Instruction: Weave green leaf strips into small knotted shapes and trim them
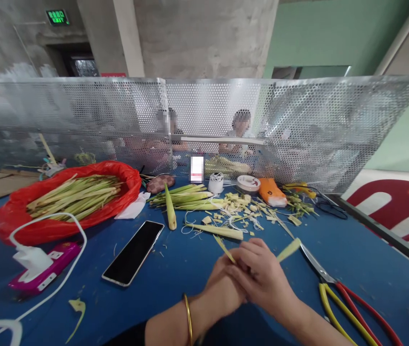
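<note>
Left hand [224,284] and right hand [264,274] press together, pinching a leaf strip [224,248] angled toward eleven o'clock; gentle tension looks best!

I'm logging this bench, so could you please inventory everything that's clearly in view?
Bench: one, blue, foreground
Bag: one, red, left
Stalks: many, green, bag and centre
Trimmings: many, pale, centre
Pouch: one, brown, back
Phone: one, black, centre
Power strip: one, purple, left
Cable: one, white, left
String spool: one, white, back
Round roll: one, white, back
Packet: one, orange, back
Scissors: one, red-yellow handles, right
Divider: one, silver, back
Exit sign: one, green, above
People: two, blurred, beyond divider
Leaf strips: some, pale, at hands
Bracelet: one, gold, left wrist
Left hand: one, centre
Right hand: one, over left
</note>
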The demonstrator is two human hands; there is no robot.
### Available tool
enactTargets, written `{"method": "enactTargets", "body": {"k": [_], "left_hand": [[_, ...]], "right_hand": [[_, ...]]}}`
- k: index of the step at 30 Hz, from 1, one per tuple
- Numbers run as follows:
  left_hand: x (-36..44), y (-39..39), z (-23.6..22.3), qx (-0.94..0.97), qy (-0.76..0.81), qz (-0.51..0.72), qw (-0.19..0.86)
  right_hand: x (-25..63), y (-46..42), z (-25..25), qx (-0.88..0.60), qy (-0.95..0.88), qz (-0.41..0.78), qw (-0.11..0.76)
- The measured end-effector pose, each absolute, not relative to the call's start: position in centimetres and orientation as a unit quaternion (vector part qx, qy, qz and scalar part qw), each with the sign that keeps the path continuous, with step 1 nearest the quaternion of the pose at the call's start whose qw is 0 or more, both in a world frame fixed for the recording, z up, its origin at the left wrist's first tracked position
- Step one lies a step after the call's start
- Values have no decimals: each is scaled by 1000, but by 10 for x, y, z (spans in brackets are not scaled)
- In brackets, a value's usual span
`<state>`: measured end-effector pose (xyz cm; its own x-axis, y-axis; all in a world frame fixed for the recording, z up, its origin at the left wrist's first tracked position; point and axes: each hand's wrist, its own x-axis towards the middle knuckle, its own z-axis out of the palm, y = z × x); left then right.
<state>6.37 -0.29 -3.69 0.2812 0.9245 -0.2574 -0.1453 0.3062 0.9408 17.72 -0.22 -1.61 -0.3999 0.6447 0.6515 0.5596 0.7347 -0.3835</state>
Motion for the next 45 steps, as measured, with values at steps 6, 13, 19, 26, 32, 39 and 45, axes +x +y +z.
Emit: {"method": "enactTargets", "body": {"k": [6,13,19,26,32,39,45], "left_hand": [[45,11,-19,366,439,374,730],[20,28,6,150,423,428,784],[20,29,10,77,422,446,785],[35,19,-5,228,412,490,734],[36,16,1,317,451,497,670],[38,17,-5,395,455,496,625],[38,17,-7,401,431,493,641]], "right_hand": [[184,-5,-15,-387,-759,70,519],[175,-3,-19,-225,-918,-149,291],[170,-2,-29,-298,-893,-145,303],[168,-4,-36,-388,-846,-87,355],[174,-6,-22,-419,-783,29,458],[174,-2,-23,-416,-698,269,517],[175,6,-27,-501,-593,333,534]]}}
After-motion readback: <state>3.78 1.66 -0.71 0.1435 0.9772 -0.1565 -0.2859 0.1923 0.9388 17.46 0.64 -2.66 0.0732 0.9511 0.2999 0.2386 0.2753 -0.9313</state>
